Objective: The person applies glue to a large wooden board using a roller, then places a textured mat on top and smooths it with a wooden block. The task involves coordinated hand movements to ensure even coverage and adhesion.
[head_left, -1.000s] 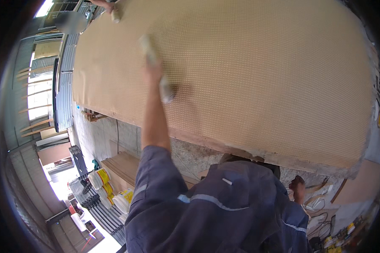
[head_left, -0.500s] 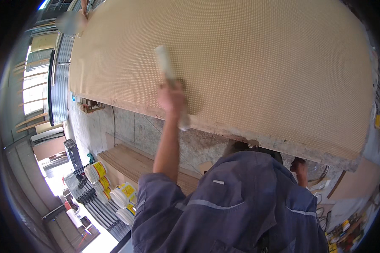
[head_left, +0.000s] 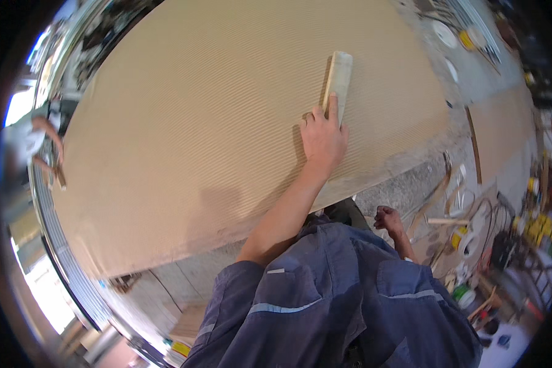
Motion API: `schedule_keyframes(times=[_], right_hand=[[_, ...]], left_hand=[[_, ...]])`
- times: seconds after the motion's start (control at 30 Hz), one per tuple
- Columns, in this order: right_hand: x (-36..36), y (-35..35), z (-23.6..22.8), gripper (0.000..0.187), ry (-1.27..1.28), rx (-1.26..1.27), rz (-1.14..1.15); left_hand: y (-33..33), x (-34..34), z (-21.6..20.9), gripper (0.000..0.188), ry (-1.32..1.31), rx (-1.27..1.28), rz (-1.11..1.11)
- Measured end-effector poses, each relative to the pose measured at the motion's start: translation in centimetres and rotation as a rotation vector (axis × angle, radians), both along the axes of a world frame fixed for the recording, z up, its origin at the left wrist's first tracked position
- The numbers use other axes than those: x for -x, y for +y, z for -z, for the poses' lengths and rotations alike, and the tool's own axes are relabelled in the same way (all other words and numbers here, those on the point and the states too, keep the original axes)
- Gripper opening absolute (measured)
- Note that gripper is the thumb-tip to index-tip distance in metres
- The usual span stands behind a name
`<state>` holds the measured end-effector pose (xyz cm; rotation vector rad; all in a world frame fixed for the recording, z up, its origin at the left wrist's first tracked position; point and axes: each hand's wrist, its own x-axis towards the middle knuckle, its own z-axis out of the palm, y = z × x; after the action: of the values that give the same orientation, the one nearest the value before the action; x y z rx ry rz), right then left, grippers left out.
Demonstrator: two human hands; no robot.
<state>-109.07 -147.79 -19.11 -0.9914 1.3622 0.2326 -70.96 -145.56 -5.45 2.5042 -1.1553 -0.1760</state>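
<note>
My left hand (head_left: 324, 142) grips a long, flat, pale block (head_left: 339, 80), its index finger stretched along the top. The block lies on a large tan sheet (head_left: 214, 122) with a fine ribbed or dotted texture, and its far end points away from me. Part of the block is hidden under the palm. Beyond the sheet's near edge, beside my body, my right hand (head_left: 387, 221) hangs low with its fingers curled in; nothing shows in them.
At the far left edge a co-worker's hands (head_left: 50, 144) are near a small block (head_left: 60, 178). To the right, a brown board (head_left: 503, 135) lies on the floor, with cables, white-and-yellow buckets (head_left: 466, 240) and tools. Rough grey residue lines the sheet's right edge.
My left hand has carried the pale block rightward across the sheet. The view has swung to the right, showing more of the floor clutter there. My right hand stays low beside my body.
</note>
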Motion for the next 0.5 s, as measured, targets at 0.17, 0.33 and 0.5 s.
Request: schedule_keyframes(times=[0.17, 0.33, 0.5], right_hand=[[8.0, 0.9, 0.2, 0.023, 0.016, -0.01, 0.296], [12.0, 2.7, 0.2, 0.02, 0.055, -0.021, 0.483], [11.7, 3.2, -0.4, 0.025, 0.051, -0.033, 0.513]], left_hand=[[-13.6, 6.4, 1.2, 0.07, -0.018, 0.062, 0.226], [-23.0, 12.7, 1.2, 0.064, -0.001, 0.087, 0.383], [-28.3, 15.4, 2.8, 0.067, -0.062, 0.102, 0.339]])
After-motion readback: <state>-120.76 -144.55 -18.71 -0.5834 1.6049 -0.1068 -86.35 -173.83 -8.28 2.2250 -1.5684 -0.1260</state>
